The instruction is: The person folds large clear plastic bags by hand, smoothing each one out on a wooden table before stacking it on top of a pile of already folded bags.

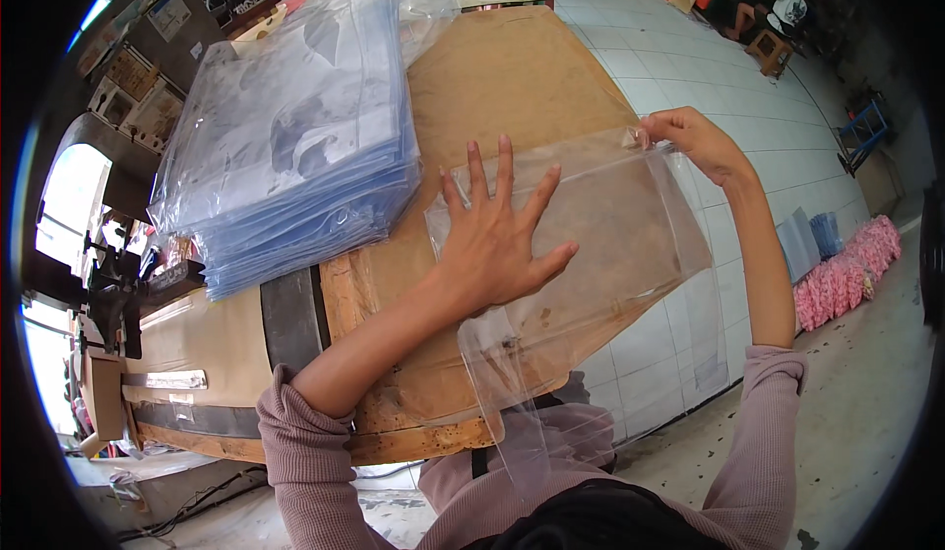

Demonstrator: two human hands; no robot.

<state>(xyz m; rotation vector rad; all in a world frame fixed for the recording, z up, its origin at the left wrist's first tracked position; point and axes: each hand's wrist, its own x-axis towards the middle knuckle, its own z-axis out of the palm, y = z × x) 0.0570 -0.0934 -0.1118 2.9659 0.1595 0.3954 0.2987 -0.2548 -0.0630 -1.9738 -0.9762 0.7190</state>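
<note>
Clear plastic bag (pixel 591 245) lies flat on the brown bench (pixel 512 77), its lower end hanging off the near edge toward my lap. I see my left hand (pixel 497 240) pressed palm-down on the bag, fingers (pixel 505 168) spread wide and gripping nothing. My right hand (pixel 689 136) is at the bag's far right corner, fingers pinched shut on that corner. Just left of my left hand sits a tall stack of bluish clear plastic bags (pixel 295 136). Pink bundles (pixel 847 274) lie on the floor, well apart.
</note>
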